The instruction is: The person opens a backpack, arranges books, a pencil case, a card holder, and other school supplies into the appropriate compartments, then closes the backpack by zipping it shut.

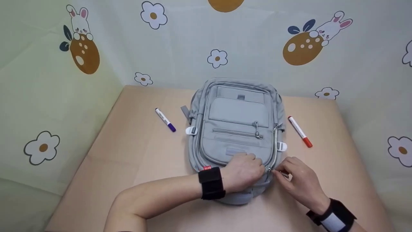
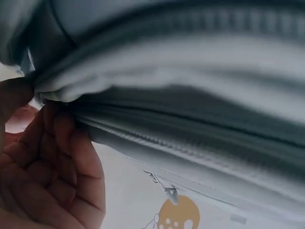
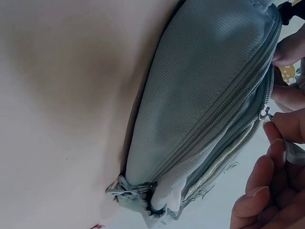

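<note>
A grey backpack lies on its back, front pockets facing up. My right hand is at its lower right edge, thumb and forefinger pinching a zipper pull. In the right wrist view the zipper slider sits at those fingertips, with the teeth parted along the side below it. My left hand lies across the bag's lower front, its fingers gripping the fabric edge beside the zipper. The left wrist view shows the left hand's curled fingers at a fold of the bag.
A purple-capped marker lies left of the bag, and a red-capped marker lies to its right. White strap buckles stick out at the bag's sides. Behind the light wooden table hangs a rabbit-and-flower patterned cloth.
</note>
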Demonstrator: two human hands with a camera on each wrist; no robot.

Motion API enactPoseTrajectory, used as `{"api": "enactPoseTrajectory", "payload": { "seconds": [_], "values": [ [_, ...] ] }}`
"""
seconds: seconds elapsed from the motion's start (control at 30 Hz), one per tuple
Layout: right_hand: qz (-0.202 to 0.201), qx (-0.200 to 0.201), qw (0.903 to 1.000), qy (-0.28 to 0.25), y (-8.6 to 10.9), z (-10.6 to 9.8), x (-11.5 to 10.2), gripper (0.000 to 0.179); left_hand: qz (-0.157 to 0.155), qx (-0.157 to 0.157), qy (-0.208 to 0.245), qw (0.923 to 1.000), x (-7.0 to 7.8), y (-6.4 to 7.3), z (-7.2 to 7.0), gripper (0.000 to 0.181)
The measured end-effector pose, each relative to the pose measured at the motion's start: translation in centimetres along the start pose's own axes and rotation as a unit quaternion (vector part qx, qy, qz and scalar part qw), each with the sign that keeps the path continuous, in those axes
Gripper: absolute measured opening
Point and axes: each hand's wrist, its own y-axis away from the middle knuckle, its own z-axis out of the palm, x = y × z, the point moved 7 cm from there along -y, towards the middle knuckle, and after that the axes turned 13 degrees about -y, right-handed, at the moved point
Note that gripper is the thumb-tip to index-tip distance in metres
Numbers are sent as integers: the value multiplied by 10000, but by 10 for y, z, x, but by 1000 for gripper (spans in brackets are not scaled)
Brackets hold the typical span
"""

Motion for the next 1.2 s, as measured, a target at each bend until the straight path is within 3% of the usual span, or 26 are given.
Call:
{"api": "enactPoseTrajectory", "payload": {
  "seconds": [0.07,0.27,0.4,0.63,1.1,1.2],
  "values": [
    [-58,-10,10000,39,-1,0,0,27,38,-203,-8,9998,0,-2,1,5],
    [-264,-38,9991,336,-7,-5,5,27,8,-603,185,9980,-2,-5,-1,14],
    [-218,-19,9981,581,-15,-10,17,24,7,-636,142,9979,-3,-7,-3,10],
    [-485,239,9937,981,-36,-21,39,20,-36,-522,107,9986,-5,-6,-2,4],
    [-339,387,9951,846,-49,-23,57,17,-30,-590,439,9973,-5,-6,1,9],
    [-299,355,9957,802,-49,-23,57,16,-66,-731,629,9953,-7,-6,0,13]
  ]
}}
